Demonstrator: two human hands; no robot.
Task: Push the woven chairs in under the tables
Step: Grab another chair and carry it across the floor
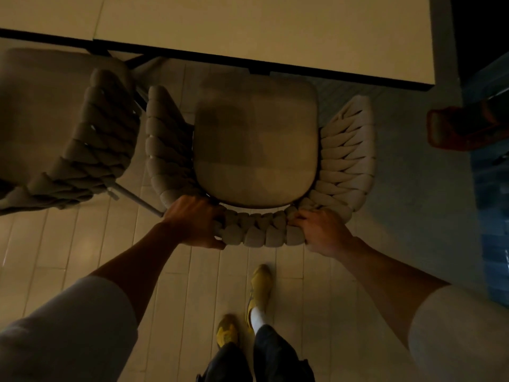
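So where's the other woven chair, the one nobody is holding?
In the head view, the other chair is at the left, right beside the held chair, with its seat partly under the table.

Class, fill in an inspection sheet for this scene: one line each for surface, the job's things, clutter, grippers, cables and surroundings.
Surface: pale table with a dark edge, top bare where visible; pale plank floor below.
Job's things: woven chair with its cushioned seat facing the table, front edge near the table edge, seat not yet under it. Second woven chair to its left, angled, partly under the table.
Clutter: nothing seen on the table.
Grippers: left hand and right hand both grip the woven backrest, fingers wrapped over the top.
Cables: nothing seen.
Surroundings: reddish object and blue stacked items on the right, too dim to identify; person's yellow shoes behind the chair.
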